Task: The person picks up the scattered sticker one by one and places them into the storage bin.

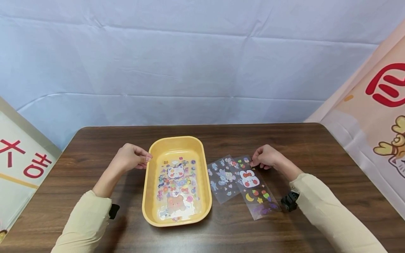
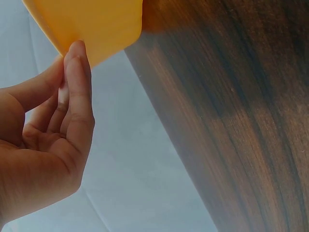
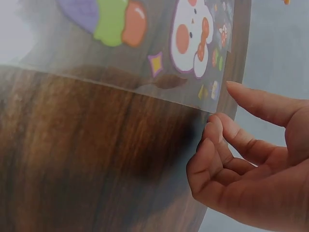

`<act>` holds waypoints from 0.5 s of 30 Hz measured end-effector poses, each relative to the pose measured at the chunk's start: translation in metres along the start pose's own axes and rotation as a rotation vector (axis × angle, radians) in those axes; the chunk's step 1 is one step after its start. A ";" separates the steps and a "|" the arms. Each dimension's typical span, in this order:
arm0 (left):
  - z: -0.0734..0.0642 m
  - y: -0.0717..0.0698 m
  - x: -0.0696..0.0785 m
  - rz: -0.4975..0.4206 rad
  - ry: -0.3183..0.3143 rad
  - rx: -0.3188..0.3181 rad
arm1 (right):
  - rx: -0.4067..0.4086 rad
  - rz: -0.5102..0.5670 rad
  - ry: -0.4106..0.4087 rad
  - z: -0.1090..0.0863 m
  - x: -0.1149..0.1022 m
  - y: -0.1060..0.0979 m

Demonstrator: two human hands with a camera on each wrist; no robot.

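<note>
My left hand (image 1: 131,158) pinches the left rim of a yellow tray (image 1: 145,196), thumb against fingers, as the left wrist view shows close up. Inside the tray lie transparent sticker sheets (image 1: 181,182) with bears, flowers and small figures. My right hand (image 1: 267,157) is at the top right corner of a clear sticker sheet (image 1: 250,179) with a white rabbit, moon and star. In the right wrist view its fingertips (image 3: 215,126) are right at the sheet's edge, with the thumb held apart from them. A second clear sheet (image 1: 223,177) with pale figures lies partly overlapping the rabbit sheet.
All of this rests on a dark wood-grain table (image 1: 107,137) with rounded far corners. A pale cloth backdrop (image 1: 190,63) hangs behind it. Printed banners with red characters stand at the left (image 1: 23,165) and right (image 1: 379,105).
</note>
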State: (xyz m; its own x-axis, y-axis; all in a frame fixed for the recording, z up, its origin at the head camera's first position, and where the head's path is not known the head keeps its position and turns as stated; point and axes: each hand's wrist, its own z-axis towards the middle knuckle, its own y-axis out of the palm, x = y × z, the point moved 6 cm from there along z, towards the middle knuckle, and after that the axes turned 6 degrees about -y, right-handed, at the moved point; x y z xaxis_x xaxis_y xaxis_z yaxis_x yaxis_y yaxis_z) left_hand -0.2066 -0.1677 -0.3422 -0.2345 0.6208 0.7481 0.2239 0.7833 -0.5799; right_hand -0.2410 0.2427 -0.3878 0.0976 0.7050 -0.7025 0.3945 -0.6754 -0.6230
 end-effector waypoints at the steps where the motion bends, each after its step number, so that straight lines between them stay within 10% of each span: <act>1: 0.000 0.000 0.000 0.000 0.002 0.000 | 0.003 0.003 0.000 0.000 0.001 0.000; 15: 0.002 0.001 -0.001 -0.002 0.002 0.002 | 0.041 -0.023 0.000 0.001 0.001 0.004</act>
State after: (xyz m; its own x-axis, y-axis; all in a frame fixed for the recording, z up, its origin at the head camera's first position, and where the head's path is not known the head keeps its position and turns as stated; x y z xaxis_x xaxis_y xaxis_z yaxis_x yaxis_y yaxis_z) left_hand -0.2083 -0.1673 -0.3438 -0.2328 0.6189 0.7502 0.2218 0.7849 -0.5786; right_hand -0.2406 0.2405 -0.3909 0.0888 0.7204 -0.6878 0.3592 -0.6673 -0.6525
